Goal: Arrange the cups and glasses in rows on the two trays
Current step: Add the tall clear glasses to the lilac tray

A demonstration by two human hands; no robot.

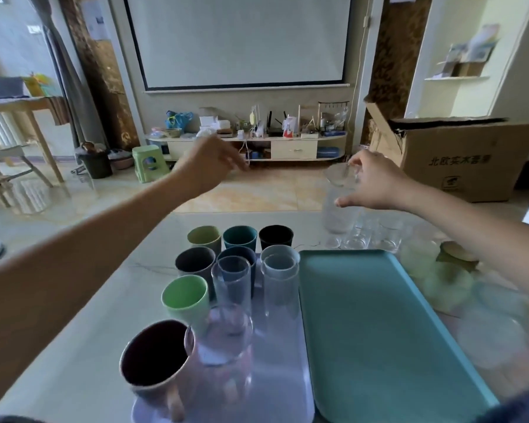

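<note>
From the head camera, the right hand [376, 184] pinches the rim of a clear glass [338, 206], holding it above the far edge of the table [110, 279], over a cluster of other clear glasses [370, 236]. The left hand [209, 161] hangs in the air with loose fingers, holding nothing. The lavender tray [275, 377] carries coloured cups [239, 238] and tall glasses [231, 285] in rows; the teal tray [376, 331] lies just beside it.

Left hand [209, 161] fingertips smeared by blur, grip unclear; lavender tray [275, 389] near end cut off by frame edge; clear glasses [486, 325] at right blurred.
</note>
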